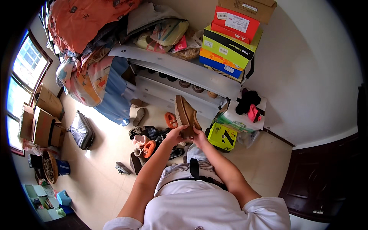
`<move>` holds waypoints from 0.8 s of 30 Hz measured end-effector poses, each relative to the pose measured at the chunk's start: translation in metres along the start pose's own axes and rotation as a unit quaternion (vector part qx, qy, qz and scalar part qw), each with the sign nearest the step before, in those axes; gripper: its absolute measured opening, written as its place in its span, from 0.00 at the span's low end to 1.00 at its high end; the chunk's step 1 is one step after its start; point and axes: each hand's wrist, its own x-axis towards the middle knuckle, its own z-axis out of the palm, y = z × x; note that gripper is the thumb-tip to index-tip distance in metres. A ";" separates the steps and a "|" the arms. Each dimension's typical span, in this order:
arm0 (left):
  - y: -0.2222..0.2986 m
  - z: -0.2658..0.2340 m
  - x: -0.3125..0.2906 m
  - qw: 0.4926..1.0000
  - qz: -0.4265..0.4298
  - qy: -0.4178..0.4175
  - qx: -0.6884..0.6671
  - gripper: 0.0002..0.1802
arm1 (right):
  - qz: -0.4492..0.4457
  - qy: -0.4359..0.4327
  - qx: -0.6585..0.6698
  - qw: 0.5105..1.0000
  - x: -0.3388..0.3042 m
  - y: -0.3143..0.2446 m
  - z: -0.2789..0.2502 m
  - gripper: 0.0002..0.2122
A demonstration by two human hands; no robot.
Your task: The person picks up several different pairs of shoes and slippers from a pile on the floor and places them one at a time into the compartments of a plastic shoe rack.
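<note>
A brown shoe (185,114) with a pale sole is held up in front of me, its toe pointing away. My left hand (176,134) grips its near end from the left side. On the other side my right hand (199,137) has its fingers closed round the same end. Beyond the shoe stands a white shoe rack (180,63) with several shoes on an inner shelf. Below and to the left of my hands, a pile of footwear lies on the floor, with an orange slipper (148,148) and a pink shoe (142,139) among it.
Stacked shoe boxes (230,44) top the rack's right end. A yellow-green box (222,136) is on the floor right of my hands, beside a white package (245,111). Bedding (88,76) hangs at the left. Farther left are a silver suitcase (81,130) and cardboard boxes (42,124).
</note>
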 end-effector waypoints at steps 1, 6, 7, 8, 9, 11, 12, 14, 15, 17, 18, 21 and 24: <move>-0.002 0.000 0.004 1.000 -0.001 -0.001 0.001 0.27 | 0.013 0.003 0.003 1.000 -0.002 -0.003 0.001 0.17; -0.014 -0.001 0.026 0.997 0.036 0.006 -0.072 0.24 | -0.007 0.078 -0.062 0.995 0.000 -0.008 -0.001 0.19; -0.016 0.004 0.027 0.997 0.033 0.001 -0.065 0.24 | -0.004 0.116 -0.084 0.990 0.002 -0.010 -0.006 0.20; -0.019 0.008 0.028 0.998 0.030 0.058 -0.007 0.25 | 0.000 0.155 -0.105 0.982 0.004 -0.013 -0.013 0.22; -0.021 0.014 0.028 0.992 0.028 0.114 0.051 0.25 | -0.013 0.217 -0.132 0.967 0.001 -0.014 -0.021 0.29; -0.029 0.003 0.024 0.989 0.055 0.111 0.080 0.25 | 0.024 0.152 -0.139 0.978 -0.010 -0.020 -0.007 0.33; -0.032 0.001 0.024 0.986 0.081 0.102 0.107 0.25 | 0.055 0.089 -0.147 0.984 -0.015 -0.023 -0.002 0.37; -0.034 0.007 0.039 0.975 0.102 0.111 0.162 0.27 | 0.046 0.121 -0.194 0.972 -0.019 -0.022 -0.001 0.40; -0.037 0.010 0.047 0.962 0.125 0.123 0.207 0.29 | 0.043 0.150 -0.248 0.956 -0.021 -0.022 -0.001 0.43; -0.038 0.019 0.057 0.947 0.148 0.139 0.249 0.35 | 0.045 0.155 -0.239 0.958 -0.026 -0.028 -0.004 0.44; -0.038 0.022 0.062 0.929 0.176 0.157 0.285 0.40 | 0.048 0.155 -0.237 0.958 -0.027 -0.032 -0.006 0.45; -0.039 0.024 0.090 0.892 0.236 0.151 0.355 0.48 | 0.051 0.142 -0.162 0.975 -0.025 -0.045 -0.011 0.44; -0.035 0.054 0.095 0.859 0.235 0.169 0.423 0.51 | 0.053 0.140 -0.100 0.984 -0.024 -0.062 -0.024 0.43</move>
